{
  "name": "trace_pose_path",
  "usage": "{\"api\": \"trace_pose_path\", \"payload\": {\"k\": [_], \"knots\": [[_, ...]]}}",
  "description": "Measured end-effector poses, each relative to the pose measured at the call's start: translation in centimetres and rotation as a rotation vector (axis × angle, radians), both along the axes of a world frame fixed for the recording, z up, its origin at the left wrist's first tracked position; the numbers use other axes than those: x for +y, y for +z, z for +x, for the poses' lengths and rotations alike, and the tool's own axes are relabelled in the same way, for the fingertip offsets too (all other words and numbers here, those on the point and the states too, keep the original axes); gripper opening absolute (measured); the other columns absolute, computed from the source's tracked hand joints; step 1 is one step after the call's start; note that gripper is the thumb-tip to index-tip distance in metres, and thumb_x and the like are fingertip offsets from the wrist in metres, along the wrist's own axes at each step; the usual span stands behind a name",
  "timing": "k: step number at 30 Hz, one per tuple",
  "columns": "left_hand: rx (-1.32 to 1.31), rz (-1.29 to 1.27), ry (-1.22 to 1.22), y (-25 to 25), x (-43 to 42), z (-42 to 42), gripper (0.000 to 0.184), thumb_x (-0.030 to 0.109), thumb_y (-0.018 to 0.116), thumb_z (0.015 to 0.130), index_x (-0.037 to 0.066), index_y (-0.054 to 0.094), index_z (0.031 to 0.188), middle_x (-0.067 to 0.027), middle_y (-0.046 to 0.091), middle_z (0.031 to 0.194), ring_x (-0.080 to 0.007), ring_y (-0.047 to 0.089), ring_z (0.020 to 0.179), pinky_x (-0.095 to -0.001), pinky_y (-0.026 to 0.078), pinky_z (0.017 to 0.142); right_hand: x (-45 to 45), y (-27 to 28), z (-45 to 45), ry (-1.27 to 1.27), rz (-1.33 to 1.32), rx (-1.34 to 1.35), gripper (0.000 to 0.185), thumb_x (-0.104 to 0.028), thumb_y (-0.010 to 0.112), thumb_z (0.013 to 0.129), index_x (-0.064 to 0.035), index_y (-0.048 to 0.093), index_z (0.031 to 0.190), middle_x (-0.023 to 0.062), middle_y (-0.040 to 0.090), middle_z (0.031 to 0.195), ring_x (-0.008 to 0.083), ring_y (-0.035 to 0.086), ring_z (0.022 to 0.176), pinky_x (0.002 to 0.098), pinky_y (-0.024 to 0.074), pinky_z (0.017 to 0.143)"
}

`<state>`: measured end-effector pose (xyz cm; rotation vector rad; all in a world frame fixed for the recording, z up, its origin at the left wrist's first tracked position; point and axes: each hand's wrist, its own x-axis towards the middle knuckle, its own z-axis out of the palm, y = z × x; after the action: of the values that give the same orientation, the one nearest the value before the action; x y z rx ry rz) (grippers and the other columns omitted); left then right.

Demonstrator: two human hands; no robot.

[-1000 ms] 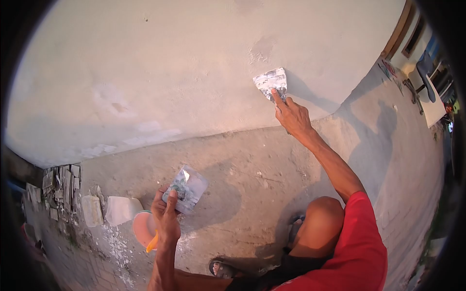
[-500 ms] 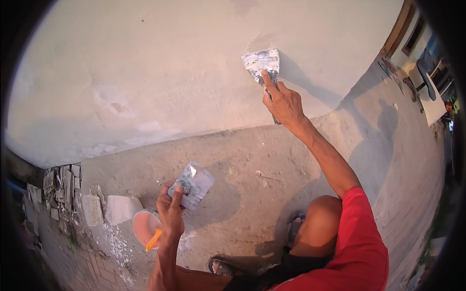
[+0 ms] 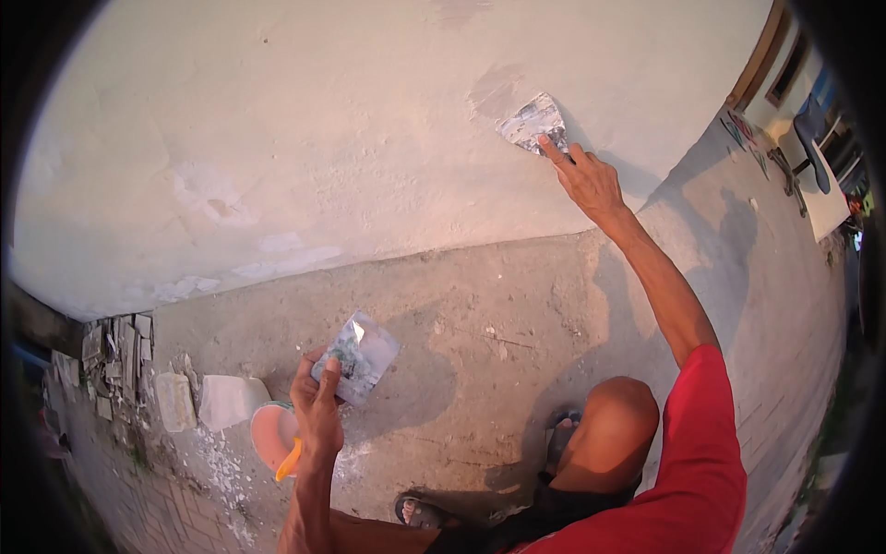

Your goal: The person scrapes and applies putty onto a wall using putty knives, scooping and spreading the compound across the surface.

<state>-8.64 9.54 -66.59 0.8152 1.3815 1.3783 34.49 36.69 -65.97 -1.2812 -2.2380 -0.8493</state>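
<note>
White-smeared, fan-shaped metal putty knife [image 3: 533, 122] sits at the fingertips of the person's right hand [image 3: 591, 185], up against the smooth off-white wall [image 3: 369, 111]; on my remote feed its broad edge points up and to the left, away from the knuckles, and its long axis runs slantwise back down to the right into the grip. I see the right hand curled around the handle, which the fingers mostly hide, with the index finger laid onto the blade. I cannot tell whether the whole edge touches the wall. A dull grey-mauve patch [image 3: 491, 88] lies just past the blade, up and left of that hand. Well below it, to the left, I have the left hand [image 3: 318, 402] pinching a flat, pale grey, four-sided plate [image 3: 374, 355] with dark smears, thumb on its face, far end pointing up and right. Just left of the left hand is a round pinkish-orange bucket [image 3: 270, 434], and beyond it a white, boxy container [image 3: 231, 399].
</note>
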Motion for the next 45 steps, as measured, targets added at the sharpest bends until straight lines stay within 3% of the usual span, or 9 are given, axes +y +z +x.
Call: {"api": "trace_pose_path", "payload": {"k": [4, 8, 11, 20, 26, 31, 37, 42, 45], "knots": [[-0.027, 0.020, 0.003, -0.7, -0.2, -0.5, 0.031, 0.020, 0.061, 0.098, -0.002, 0.054, 0.118, -0.0061, 0.067, 0.095, -0.0100, 0.062, 0.079, -0.0261, 0.053, 0.071, -4.5, -1.4, -0.9, -0.091, -0.254, 0.186, 0.070, -0.009, 0.065, 0.089, -0.0166, 0.036, 0.152, 0.0087, 0.056, 0.080, 0.0199, 0.060, 0.062, 0.0321, 0.0513, 0.051], [-0.031, 0.024, -0.007, -0.4, -0.4, -0.4, 0.031, 0.020, 0.061, 0.098, -0.002, 0.055, 0.118, -0.0058, 0.067, 0.094, -0.0096, 0.062, 0.079, -0.0257, 0.052, 0.071, -4.8, 0.9, -5.9, 0.143, -0.116, 0.758, 0.066, -0.009, 0.063, 0.091, -0.0024, 0.034, 0.150, 0.0162, 0.067, 0.088, 0.0217, 0.065, 0.068, 0.0330, 0.0533, 0.058], [-0.024, -0.006, -0.012, -0.3, -0.2, -0.6, 0.030, 0.019, 0.062, 0.098, -0.002, 0.055, 0.118, -0.0056, 0.067, 0.094, -0.0090, 0.061, 0.078, -0.0247, 0.051, 0.069, -1.7, 1.2, -10.8, 0.214, -0.091, 0.823, 0.068, -0.011, 0.063, 0.090, -0.0040, 0.034, 0.150, 0.0163, 0.064, 0.084, 0.0209, 0.064, 0.061, 0.0337, 0.0531, 0.054], [-0.038, 0.041, 0.002, -0.5, -0.1, -0.7, 0.029, 0.019, 0.062, 0.097, -0.002, 0.055, 0.116, -0.0048, 0.067, 0.091, -0.0077, 0.060, 0.074, -0.0229, 0.049, 0.067, -5.8, -6.7, -9.2, 0.005, -0.379, 0.427, 0.071, -0.015, 0.068, 0.086, -0.0061, 0.037, 0.149, 0.0134, 0.060, 0.074, 0.0198, 0.060, 0.052, 0.0327, 0.0502, 0.043], [0.000, -0.031, -0.018, -0.3, -0.1, -0.8, 0.028, 0.018, 0.062, 0.097, -0.002, 0.056, 0.116, -0.0051, 0.067, 0.091, -0.0083, 0.060, 0.072, -0.0246, 0.050, 0.065, -3.3, 3.2, -10.8, 0.148, -0.058, 0.667, 0.069, -0.014, 0.067, 0.086, -0.0054, 0.039, 0.148, 0.0140, 0.061, 0.074, 0.0191, 0.059, 0.051, 0.0328, 0.0496, 0.042], [-0.028, -0.006, -0.015, 0.0, 0.3, -0.3, 0.028, 0.018, 0.060, 0.098, -0.002, 0.055, 0.116, -0.0054, 0.066, 0.092, -0.0097, 0.062, 0.078, -0.0269, 0.053, 0.069, -3.0, -2.6, -11.7, 0.086, -0.058, 0.447, 0.071, -0.013, 0.067, 0.086, -0.0046, 0.036, 0.150, 0.0146, 0.060, 0.072, 0.0193, 0.058, 0.049, 0.0323, 0.0475, 0.039], [-0.080, -0.006, -0.008, -0.9, 0.8, 0.7, 0.035, 0.023, 0.061, 0.098, -0.002, 0.052, 0.121, -0.0087, 0.067, 0.099, -0.0123, 0.065, 0.084, -0.0295, 0.054, 0.072, -9.4, -5.3, -7.2, -0.113, -0.745, 0.335, 0.059, -0.019, 0.061, 0.091, -0.0092, 0.044, 0.147, 0.0149, 0.064, 0.083, 0.0231, 0.064, 0.066, 0.0383, 0.0541, 0.064], [-0.183, 0.055, -0.178, -0.7, 5.6, 5.1, 0.038, 0.028, 0.061, 0.099, -0.001, 0.052, 0.122, -0.0075, 0.067, 0.097, -0.0112, 0.064, 0.082, -0.0290, 0.054, 0.070, -14.5, -1.4, -5.1, 0.303, -0.930, 1.013, 0.051, -0.023, 0.061, 0.093, -0.0131, 0.051, 0.142, 0.0078, 0.065, 0.078, 0.0195, 0.057, 0.067, 0.0342, 0.0485, 0.065], [-0.162, 0.097, -0.205, 0.0, 7.3, 8.1, 0.038, 0.028, 0.060, 0.099, -0.002, 0.054, 0.121, -0.0062, 0.067, 0.094, -0.0094, 0.063, 0.077, -0.0263, 0.053, 0.066, -16.5, 3.1, -4.7, 0.369, -0.777, 0.560, 0.045, -0.015, 0.059, 0.094, -0.0139, 0.056, 0.138, 0.0044, 0.062, 0.076, 0.0174, 0.052, 0.066, 0.0334, 0.0472, 0.063]]}}
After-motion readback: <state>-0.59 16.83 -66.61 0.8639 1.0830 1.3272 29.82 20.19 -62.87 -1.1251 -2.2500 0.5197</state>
